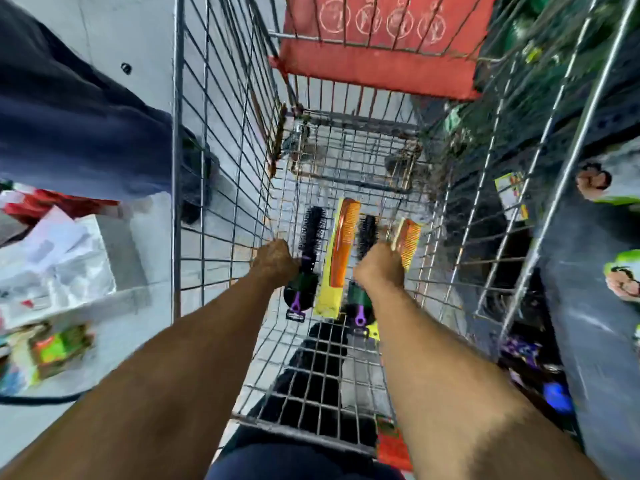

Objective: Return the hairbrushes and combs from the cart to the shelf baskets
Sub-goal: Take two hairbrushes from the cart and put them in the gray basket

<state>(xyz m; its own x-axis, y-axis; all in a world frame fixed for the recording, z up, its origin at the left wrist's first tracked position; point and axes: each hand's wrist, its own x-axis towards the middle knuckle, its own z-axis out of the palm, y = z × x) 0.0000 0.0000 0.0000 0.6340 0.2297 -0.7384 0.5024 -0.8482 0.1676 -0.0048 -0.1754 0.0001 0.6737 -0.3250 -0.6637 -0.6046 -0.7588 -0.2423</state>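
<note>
Both my arms reach down into a wire shopping cart (pixel 221 140). On its floor lie two round black hairbrushes with purple handles and two orange combs on yellow cards. My left hand (pixel 275 263) is closed around the stem of the left hairbrush (pixel 311 230). My right hand (pixel 379 268) is closed on the right hairbrush (pixel 366 233), and the small comb (pixel 408 242) sticks out beside its fingers. The long orange comb (pixel 341 244) lies between my hands, untouched.
The cart's red child seat flap (pixel 377 67) stands at the far end. Another person's dark trouser leg (pixel 69 126) is close on the left. White bags (pixel 52 265) and packets lie lower left. Dark shelving (pixel 588 323) with packaged goods runs along the right.
</note>
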